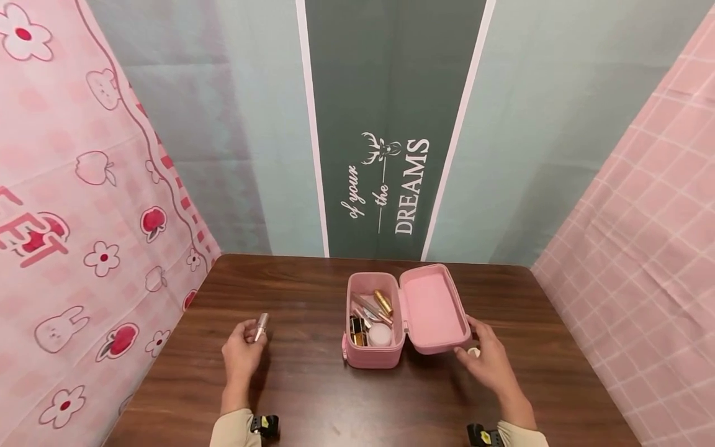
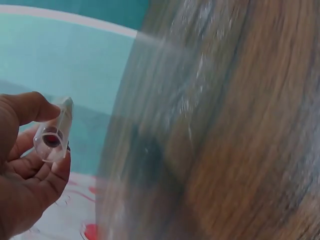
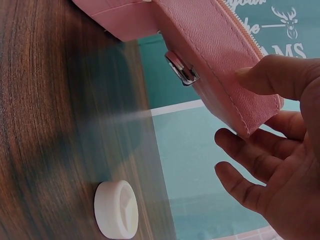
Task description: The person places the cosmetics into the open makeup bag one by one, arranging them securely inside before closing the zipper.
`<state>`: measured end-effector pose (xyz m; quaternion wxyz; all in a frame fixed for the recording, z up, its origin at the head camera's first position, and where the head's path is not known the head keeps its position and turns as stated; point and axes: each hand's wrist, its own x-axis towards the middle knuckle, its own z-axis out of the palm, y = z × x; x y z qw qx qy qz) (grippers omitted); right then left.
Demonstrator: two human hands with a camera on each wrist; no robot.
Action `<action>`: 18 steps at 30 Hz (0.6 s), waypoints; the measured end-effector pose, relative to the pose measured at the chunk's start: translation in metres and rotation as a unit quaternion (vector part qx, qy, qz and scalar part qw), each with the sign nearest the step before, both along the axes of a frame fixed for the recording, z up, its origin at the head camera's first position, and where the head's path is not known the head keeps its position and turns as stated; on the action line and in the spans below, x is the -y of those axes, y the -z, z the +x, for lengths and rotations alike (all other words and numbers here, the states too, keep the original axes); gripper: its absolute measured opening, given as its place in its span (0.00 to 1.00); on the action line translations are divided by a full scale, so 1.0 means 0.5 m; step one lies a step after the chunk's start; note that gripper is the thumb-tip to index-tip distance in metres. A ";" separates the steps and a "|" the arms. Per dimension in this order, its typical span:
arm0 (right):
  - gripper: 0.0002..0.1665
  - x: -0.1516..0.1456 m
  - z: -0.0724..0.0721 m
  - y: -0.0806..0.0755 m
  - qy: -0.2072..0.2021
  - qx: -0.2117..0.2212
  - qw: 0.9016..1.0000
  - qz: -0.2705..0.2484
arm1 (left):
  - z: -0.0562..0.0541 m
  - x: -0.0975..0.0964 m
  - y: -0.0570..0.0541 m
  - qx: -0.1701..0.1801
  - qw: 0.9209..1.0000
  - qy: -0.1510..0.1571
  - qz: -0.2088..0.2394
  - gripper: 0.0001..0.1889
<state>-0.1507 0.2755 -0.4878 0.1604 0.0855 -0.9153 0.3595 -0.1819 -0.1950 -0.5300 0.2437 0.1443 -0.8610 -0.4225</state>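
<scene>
A small lipstick tube [image 1: 261,327] is pinched between the thumb and fingers of my left hand [image 1: 242,355], above the left part of the table. In the left wrist view, the clear end of the lipstick tube [image 2: 51,142] shows dark red inside. My right hand [image 1: 493,361] grips the outer corner of the raised lid [image 1: 432,308] of a pink cosmetic case [image 1: 375,359]. Its thumb lies on the lid's side in the right wrist view, with fingers underneath. Inside the case are a gold tube [image 1: 383,302], a round white jar [image 1: 380,335] and several slim tubes.
A small round white container [image 3: 116,210] stands on the wooden table [image 1: 313,397], below the lid and partly hidden by my right hand in the head view. Printed cloths hang behind the table and on both sides.
</scene>
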 end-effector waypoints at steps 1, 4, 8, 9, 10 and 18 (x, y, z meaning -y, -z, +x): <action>0.41 0.000 0.000 0.000 -0.001 -0.002 1.000 -0.001 | 0.000 -0.005 -0.004 0.003 1.000 0.000 0.004 0.18; 0.41 0.001 0.000 -0.001 -0.003 -0.011 1.000 0.000 | 0.003 -0.020 -0.018 0.008 1.000 0.002 0.018 0.18; 0.41 0.004 -0.001 -0.003 -0.009 -0.017 1.000 0.000 | 0.011 -0.039 -0.036 0.012 0.999 -0.001 0.037 0.18; 0.41 0.004 -0.001 -0.004 -0.009 -0.016 1.000 0.001 | 0.012 -0.044 -0.038 0.013 0.999 -0.001 0.041 0.18; 0.41 0.005 -0.002 -0.006 -0.010 -0.015 1.000 0.002 | 0.013 -0.050 -0.040 0.014 0.999 -0.001 0.043 0.18; 0.40 0.008 0.000 -0.011 -0.008 -0.003 1.000 0.000 | 0.030 -0.096 -0.040 0.019 0.996 -0.002 0.087 0.24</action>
